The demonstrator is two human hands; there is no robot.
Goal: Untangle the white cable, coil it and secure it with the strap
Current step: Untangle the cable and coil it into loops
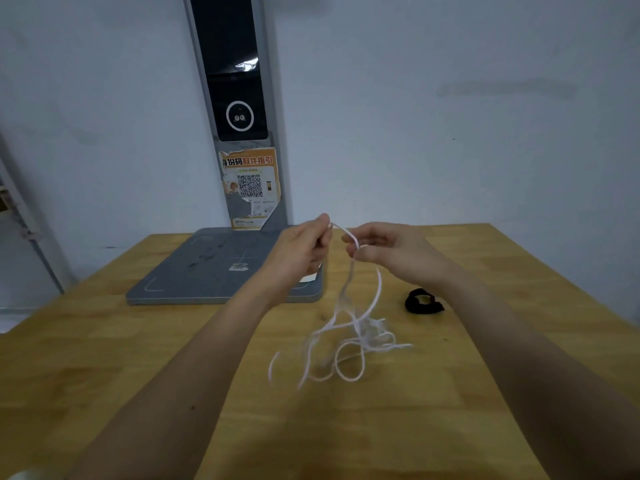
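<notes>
A thin white cable hangs in a blurred tangle of loops above the wooden table. Its top stretch runs up between my two raised hands. My left hand pinches the cable's upper end between thumb and fingers. My right hand is closed around the cable just to the right, and strands drop from it toward the tangle. A black strap lies curled on the table to the right of the cable, below my right wrist, apart from both hands.
A grey scanner stand has its flat base on the table's far side, partly behind my left hand. Its upright post carries a dark screen and an orange QR sticker against the pale wall. The table's edges run off at left and right.
</notes>
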